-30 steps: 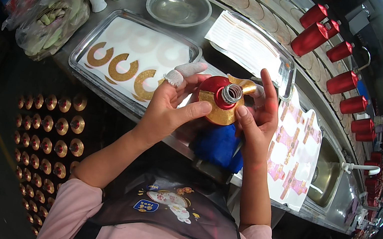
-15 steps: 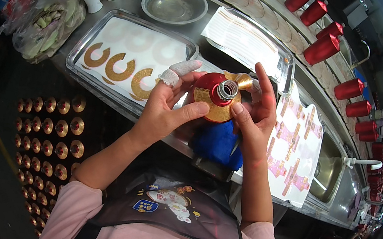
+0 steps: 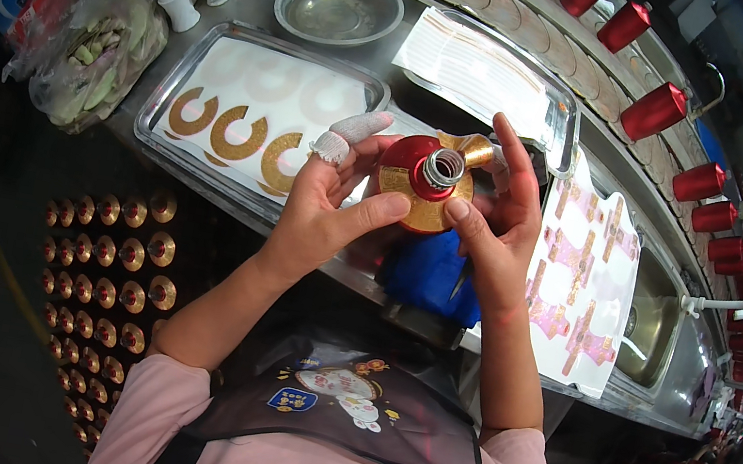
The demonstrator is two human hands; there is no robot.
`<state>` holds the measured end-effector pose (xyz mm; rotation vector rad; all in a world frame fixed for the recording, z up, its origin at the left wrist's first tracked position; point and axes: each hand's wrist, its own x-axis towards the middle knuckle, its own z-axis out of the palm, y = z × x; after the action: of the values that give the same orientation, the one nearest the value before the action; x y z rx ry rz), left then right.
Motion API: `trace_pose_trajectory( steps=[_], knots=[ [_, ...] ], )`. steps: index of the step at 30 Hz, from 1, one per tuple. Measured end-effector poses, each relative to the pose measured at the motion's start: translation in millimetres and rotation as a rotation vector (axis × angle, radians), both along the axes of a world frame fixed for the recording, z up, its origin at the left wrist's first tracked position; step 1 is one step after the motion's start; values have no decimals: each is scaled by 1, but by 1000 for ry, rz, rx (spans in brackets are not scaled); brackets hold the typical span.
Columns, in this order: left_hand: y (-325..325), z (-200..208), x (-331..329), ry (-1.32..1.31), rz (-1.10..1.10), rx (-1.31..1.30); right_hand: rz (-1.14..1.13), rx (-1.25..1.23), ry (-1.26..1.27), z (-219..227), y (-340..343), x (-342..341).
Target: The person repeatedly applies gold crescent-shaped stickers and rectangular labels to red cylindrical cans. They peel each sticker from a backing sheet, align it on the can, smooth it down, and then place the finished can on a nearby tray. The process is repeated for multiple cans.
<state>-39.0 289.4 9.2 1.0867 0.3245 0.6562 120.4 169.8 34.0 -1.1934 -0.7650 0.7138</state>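
Between both hands is a red bottle (image 3: 409, 153), its open threaded neck (image 3: 444, 169) tilted up toward me. A gold arc-shaped decal (image 3: 421, 215) lies around its shoulder, and a gold flap (image 3: 478, 153) sticks out at the bottle's far right. My left hand (image 3: 319, 223) grips the left side, thumb on the gold band; a white covering (image 3: 355, 134) wraps its raised index finger. My right hand (image 3: 505, 245) holds the other side, thumb pressed on the band and index finger raised. The fingers behind the bottle are partly hidden.
Gold arc decals (image 3: 239, 133) lie on a sheet in a metal tray (image 3: 149, 103). Nearby are a metal bowl (image 3: 339, 12), a sheet of pink-and-gold decals (image 3: 591, 343), a sink (image 3: 661, 325), a blue object (image 3: 431, 276) below my hands, and conveyor bottles (image 3: 655, 113).
The red bottles on the curved conveyor have shifted. The whole view has moved slightly. Both hands keep their hold on the bottle, thumbs still on the gold band.
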Motion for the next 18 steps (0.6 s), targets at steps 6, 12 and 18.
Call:
trace_pose_trajectory(
  steps=[6, 12, 18],
  knots=[
    [-25, -4, -13, 11, 235, 642, 12, -83, -149, 1, -4, 2],
    [-15, -13, -8, 97, 225, 590, 8, -93, -163, -1, -6, 4],
    [-15, -14, -12, 213, 351, 896, 6, -49, -180, -5, -3, 3]
  ],
)
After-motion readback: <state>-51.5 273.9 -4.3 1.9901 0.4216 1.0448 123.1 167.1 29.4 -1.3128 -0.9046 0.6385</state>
